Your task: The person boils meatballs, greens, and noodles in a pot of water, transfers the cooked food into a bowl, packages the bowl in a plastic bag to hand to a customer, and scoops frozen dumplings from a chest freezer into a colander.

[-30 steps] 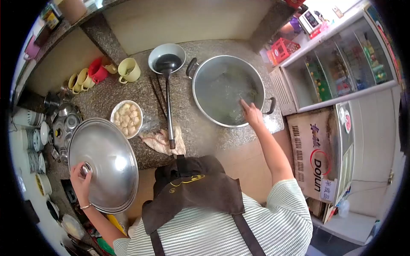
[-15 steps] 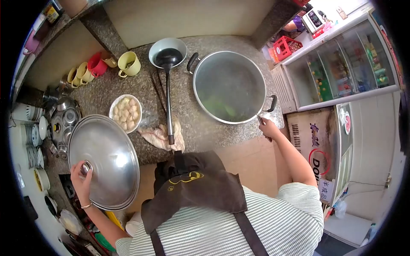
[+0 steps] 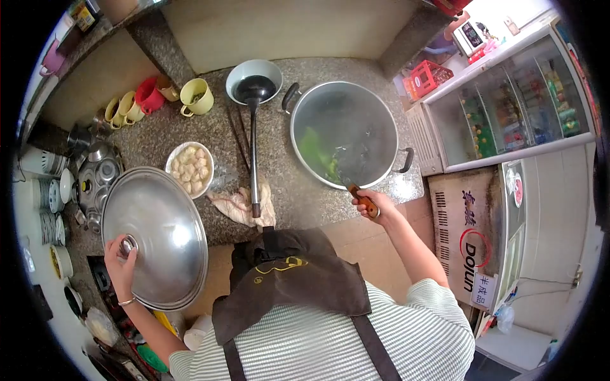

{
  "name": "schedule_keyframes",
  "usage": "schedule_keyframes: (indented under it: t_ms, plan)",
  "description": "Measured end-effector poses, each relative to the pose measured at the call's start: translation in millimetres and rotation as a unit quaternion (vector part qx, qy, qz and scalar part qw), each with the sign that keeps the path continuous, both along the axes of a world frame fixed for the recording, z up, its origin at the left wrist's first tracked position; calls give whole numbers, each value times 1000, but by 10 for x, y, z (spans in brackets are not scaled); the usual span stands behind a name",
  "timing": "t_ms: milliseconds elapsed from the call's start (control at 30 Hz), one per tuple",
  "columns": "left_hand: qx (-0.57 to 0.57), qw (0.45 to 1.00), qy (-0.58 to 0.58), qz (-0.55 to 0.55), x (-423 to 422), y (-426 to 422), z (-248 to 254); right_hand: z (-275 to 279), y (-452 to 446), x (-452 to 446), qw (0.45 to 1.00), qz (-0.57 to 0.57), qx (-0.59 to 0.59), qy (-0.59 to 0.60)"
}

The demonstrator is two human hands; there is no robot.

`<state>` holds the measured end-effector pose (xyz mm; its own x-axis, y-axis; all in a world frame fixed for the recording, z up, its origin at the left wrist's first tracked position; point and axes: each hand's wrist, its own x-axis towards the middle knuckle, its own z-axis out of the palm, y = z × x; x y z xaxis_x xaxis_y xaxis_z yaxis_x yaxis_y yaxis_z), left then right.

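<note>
My left hand (image 3: 121, 263) grips the knob of a large domed metal pot lid (image 3: 162, 235), held to the left of my body. My right hand (image 3: 375, 206) is closed around the brown handle of a kitchen utensil (image 3: 358, 192). Its metal end reaches over the near rim into a large two-handled pot (image 3: 291, 136), where steam blurs its shape. Bright green leaves (image 3: 318, 155) show in the pot's cloudy, steaming liquid. Left of the pot, a long-handled ladle (image 3: 253, 146) rests with its head in a grey-white bowl (image 3: 232, 71). A crumpled cloth (image 3: 235, 206) lies under the ladle's handle end.
A white bowl of pale round balls (image 3: 190, 168) stands near the lid. Chopsticks (image 3: 238, 133) lie beside the ladle. Yellow mugs (image 3: 197, 96) and a red mug (image 3: 150, 95) line the back left. At right are a glass-fronted fridge (image 3: 508, 108) and a cardboard box (image 3: 460, 222).
My right hand has moved left along the pot's near rim with the utensil, from near the right handle. The green leaves have shifted slightly and show more clearly. My left hand keeps hold of the lid.
</note>
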<state>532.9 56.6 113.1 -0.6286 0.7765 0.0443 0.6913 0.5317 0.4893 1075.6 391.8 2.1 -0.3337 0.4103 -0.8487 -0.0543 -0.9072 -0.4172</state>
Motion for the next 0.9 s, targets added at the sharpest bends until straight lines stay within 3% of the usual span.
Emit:
schedule_keyframes:
  t_ms: [300, 433, 500, 667, 733, 767, 833, 900]
  plan:
    - [26, 1000, -12, -11, 55, 121, 70, -216, -14, 88, 987, -63, 21, 143]
    - [15, 1000, 5, -17, 65, 131, 74, -156, -106, 6, 991, -43, 112, 56]
    - [15, 1000, 7, -14, 63, 136, 70, -159, -210, -96, 932, 116, 302, -162]
    - [16, 999, 15, -27, 36, 119, 65, -250, -465, 13, 853, 171, 424, -252]
    - [11, 1000, 16, -23, 26, 129, 73, -231, -547, 59, 798, 200, 487, -293]
    - [6, 1000, 18, -22, 25, 129, 73, -209, -569, 76, 797, 203, 487, -293]
    - [7, 1000, 16, -22, -2, 124, 51, -23, -643, 15, 860, 190, 396, -262]
    - [9, 1000, 14, -25, -13, 147, 46, -102, -685, -40, 872, 155, 400, -237]
